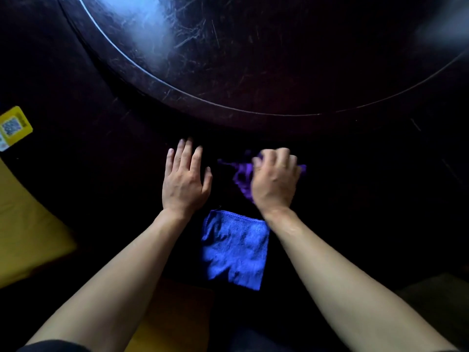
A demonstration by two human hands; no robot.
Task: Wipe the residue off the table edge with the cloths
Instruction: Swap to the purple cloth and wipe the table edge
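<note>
My left hand [184,179] lies flat on the dark worktop [106,174], fingers straight and spread, holding nothing. My right hand [275,181] is curled over the purple cloth [241,174], bunching it against the worktop just beside my left. The blue cloth [236,250] hangs over the near edge between my forearms, untouched. A raised round turntable [253,72] sits beyond my hands, and a yellow sticker [14,127] lies far left.
</note>
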